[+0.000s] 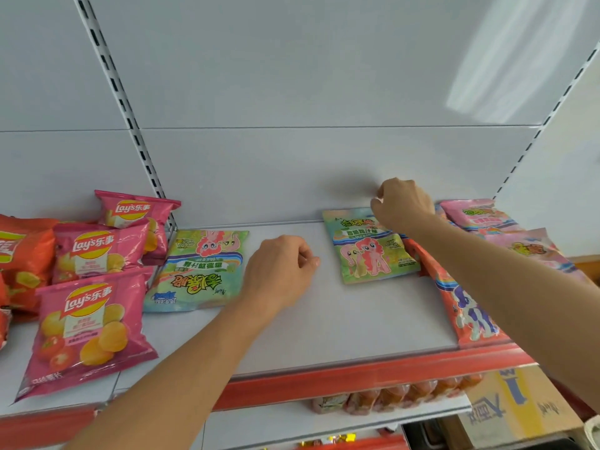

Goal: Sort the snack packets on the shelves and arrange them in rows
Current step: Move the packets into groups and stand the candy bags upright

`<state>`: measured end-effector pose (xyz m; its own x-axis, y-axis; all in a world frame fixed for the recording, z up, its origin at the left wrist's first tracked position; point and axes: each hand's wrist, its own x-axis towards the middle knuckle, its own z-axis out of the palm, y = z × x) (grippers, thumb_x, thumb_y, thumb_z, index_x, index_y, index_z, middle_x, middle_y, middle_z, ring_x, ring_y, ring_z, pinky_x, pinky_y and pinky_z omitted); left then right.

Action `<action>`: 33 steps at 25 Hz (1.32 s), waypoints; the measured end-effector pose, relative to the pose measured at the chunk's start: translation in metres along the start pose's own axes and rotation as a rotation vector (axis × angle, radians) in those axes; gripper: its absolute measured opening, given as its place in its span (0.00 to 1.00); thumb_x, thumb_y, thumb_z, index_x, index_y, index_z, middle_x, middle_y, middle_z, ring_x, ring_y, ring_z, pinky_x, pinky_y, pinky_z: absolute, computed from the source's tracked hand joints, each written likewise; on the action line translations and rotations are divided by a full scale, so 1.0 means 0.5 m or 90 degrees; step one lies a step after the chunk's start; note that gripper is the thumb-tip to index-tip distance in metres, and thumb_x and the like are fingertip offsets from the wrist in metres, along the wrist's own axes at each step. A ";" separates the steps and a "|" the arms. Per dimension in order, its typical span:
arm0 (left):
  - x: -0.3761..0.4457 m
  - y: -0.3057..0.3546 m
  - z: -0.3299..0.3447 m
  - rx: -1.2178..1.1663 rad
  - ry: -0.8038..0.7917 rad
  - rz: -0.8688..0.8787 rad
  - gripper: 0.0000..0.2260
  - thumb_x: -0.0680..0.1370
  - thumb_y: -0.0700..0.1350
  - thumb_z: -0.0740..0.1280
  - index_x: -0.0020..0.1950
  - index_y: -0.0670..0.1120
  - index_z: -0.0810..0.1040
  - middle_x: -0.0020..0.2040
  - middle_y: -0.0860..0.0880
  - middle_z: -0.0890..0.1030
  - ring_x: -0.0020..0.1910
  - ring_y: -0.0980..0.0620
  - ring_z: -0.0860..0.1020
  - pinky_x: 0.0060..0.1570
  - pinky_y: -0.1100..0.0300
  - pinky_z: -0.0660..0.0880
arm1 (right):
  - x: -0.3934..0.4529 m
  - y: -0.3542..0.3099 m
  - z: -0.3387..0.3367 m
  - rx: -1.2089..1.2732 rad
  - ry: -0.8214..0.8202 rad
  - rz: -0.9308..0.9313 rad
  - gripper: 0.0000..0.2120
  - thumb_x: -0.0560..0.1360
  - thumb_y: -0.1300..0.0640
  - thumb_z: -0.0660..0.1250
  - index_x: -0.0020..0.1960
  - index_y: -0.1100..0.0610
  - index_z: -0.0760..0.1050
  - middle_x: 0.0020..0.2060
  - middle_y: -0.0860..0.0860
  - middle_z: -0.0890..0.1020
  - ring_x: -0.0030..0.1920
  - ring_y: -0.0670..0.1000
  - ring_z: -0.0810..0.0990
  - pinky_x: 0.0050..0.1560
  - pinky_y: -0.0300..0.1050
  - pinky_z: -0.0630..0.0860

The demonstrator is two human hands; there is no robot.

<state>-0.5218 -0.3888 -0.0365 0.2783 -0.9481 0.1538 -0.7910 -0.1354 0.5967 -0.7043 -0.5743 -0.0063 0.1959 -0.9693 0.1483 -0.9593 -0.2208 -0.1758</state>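
Observation:
Two green pony snack packets lie flat on the white shelf [324,319]. One green packet [198,271] lies upside down at the left, just left of my left hand [279,271], which hovers with fingers curled under and holds nothing. The other green packet [373,251] lies toward the back. My right hand [402,206] is curled over its top right corner and appears to pinch it; the corner itself is hidden. A red pony packet [467,306] lies under my right forearm.
Pink Lay's bags [87,332] and orange-red bags [26,254] crowd the left shelf section. Pink pony packets [480,216] sit at the back right. The shelf has a red front strip [357,378]. Below are orange packets [406,394] and a cardboard box [519,407].

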 end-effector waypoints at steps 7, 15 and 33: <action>-0.010 -0.140 -0.178 0.185 0.113 0.060 0.07 0.77 0.52 0.71 0.52 0.52 0.82 0.47 0.53 0.82 0.50 0.48 0.80 0.47 0.52 0.77 | -0.082 -0.193 0.034 0.143 -0.048 -0.129 0.13 0.76 0.44 0.63 0.51 0.50 0.81 0.45 0.53 0.84 0.49 0.59 0.81 0.45 0.47 0.75; -0.056 -0.239 -0.270 0.252 0.134 0.062 0.13 0.78 0.54 0.70 0.60 0.52 0.80 0.54 0.53 0.80 0.58 0.48 0.76 0.53 0.48 0.73 | -0.141 -0.367 0.082 0.263 -0.209 -0.185 0.21 0.78 0.40 0.64 0.64 0.52 0.75 0.54 0.53 0.81 0.55 0.55 0.78 0.50 0.46 0.71; -0.043 -0.174 -0.249 -0.037 0.034 0.124 0.28 0.78 0.54 0.71 0.76 0.51 0.66 0.69 0.50 0.75 0.67 0.53 0.73 0.61 0.58 0.70 | -0.203 -0.296 -0.063 0.684 -0.123 -0.056 0.20 0.76 0.64 0.72 0.64 0.49 0.72 0.44 0.56 0.81 0.40 0.56 0.86 0.39 0.49 0.83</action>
<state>-0.3913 -0.3206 0.0065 0.1536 -0.9377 0.3116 -0.8003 0.0669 0.5959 -0.5887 -0.4396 0.0352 0.3734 -0.9255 0.0634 -0.2805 -0.1778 -0.9433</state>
